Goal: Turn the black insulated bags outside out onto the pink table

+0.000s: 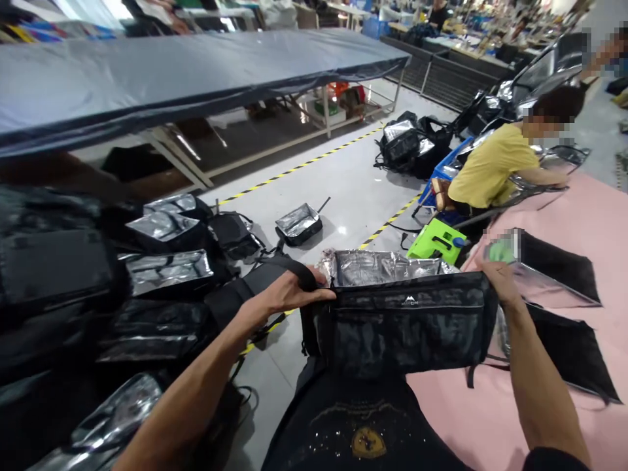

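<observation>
In front of my torso I hold a black insulated bag [407, 333] with a small white mountain logo on its front. Its top gapes, and the crinkled silver foil lining [375, 267] shows inside. My left hand [301, 288] grips the upper left corner, thumb along the rim, with a black strap across the fingers. At the upper right corner, my right hand [500, 282] is closed on the edge; its fingertips are partly hidden behind the bag.
Foil-lined bags [169, 271] are piled at left, and one foil-lined bag [299, 224] lies on the floor ahead. A person in a yellow top [495, 163] works beside the pink table [554, 222]. A bright green case [436, 242] stands nearby. A long covered table [206, 72] crosses behind.
</observation>
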`<move>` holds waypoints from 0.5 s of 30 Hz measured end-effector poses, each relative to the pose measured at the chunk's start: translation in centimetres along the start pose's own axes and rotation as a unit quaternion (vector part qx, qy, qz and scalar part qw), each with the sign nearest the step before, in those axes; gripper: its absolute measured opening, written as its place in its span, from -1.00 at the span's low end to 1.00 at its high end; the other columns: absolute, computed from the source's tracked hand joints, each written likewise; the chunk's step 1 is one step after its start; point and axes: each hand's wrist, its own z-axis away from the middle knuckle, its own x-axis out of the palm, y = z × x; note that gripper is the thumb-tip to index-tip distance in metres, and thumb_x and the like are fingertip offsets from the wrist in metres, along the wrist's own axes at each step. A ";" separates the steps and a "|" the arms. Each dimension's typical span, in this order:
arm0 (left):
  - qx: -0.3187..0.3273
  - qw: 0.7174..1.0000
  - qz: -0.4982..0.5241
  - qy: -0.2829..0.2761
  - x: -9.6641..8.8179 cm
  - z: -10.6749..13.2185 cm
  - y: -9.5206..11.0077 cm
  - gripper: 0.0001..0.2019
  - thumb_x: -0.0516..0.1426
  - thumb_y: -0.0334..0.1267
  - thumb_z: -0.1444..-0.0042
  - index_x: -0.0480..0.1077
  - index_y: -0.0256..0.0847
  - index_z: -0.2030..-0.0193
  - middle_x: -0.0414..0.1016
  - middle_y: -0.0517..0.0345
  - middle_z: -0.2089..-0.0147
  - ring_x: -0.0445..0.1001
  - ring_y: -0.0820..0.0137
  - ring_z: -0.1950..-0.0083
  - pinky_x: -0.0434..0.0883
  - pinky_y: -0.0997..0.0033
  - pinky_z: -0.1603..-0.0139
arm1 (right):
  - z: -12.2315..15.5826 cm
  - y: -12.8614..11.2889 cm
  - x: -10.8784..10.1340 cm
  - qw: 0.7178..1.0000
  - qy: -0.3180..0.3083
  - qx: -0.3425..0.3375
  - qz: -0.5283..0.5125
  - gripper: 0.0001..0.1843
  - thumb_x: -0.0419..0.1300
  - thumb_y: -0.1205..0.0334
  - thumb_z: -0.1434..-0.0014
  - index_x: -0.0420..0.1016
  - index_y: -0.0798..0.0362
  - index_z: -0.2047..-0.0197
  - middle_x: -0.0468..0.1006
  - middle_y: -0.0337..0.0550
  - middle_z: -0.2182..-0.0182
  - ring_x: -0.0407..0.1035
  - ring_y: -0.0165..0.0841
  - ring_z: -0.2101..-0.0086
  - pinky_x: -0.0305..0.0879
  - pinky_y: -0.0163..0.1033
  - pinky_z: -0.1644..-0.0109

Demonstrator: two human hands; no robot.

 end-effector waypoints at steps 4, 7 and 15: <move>0.151 0.971 -0.112 -0.146 1.9 -2.5 3.3 -0.55 0.41 0.31 -0.20 0.64 -0.05 0.31 0.58 0.07 0.34 0.53 0.16 0.20 0.48 0.17 -0.01 | 5.5 2.3 -3.6 0.998 0.027 -0.052 -0.038 -0.41 0.45 -0.35 -0.27 0.72 0.07 0.37 0.59 -0.09 0.49 0.41 -0.31 0.44 0.30 -0.22 0.37; 0.343 0.904 -0.188 -0.174 6.0 -3.4 4.0 -0.59 0.33 0.16 -0.41 0.56 -0.07 0.35 0.54 0.13 0.40 0.49 0.23 0.27 0.42 0.16 0.02 | 9.4 6.2 -1.1 0.986 0.095 0.024 -0.137 -0.43 0.51 -0.22 -0.18 0.77 0.06 -0.05 0.58 -0.21 0.48 0.28 -0.39 0.51 0.21 -0.30 0.44; 0.600 0.708 -0.251 -0.275 16.7 0.3 6.1 -0.71 0.26 -0.13 -0.53 0.54 -0.02 0.31 0.56 0.10 0.35 0.50 0.25 0.21 0.44 0.16 0.07 | 17.1 17.0 11.3 0.950 0.112 0.254 -0.142 -0.14 0.39 -0.46 0.01 0.73 0.00 -0.15 0.76 0.10 -0.03 0.60 -0.11 0.20 0.55 -0.07 0.14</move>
